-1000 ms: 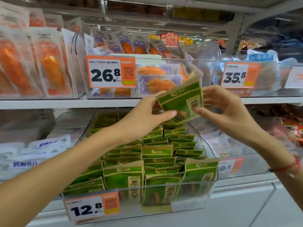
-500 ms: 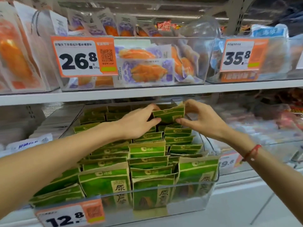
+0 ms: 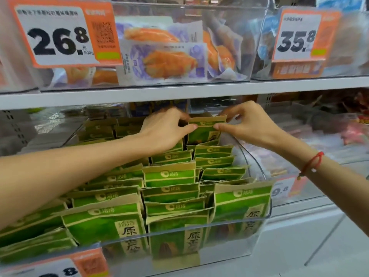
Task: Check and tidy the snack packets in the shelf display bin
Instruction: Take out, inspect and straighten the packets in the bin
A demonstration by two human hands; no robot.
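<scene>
Both hands — left hand (image 3: 165,128) and right hand (image 3: 247,124) — are pinching the top corners of a green packet (image 3: 205,130) standing at the back of the bin (image 3: 257,162), and pushing unevenly is risking creasing it or toppling the rows in front.

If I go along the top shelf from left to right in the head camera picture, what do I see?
The 26.8 price tag → the purple-and-orange snack packets in their clear bin → the 35.8 price tag.
</scene>
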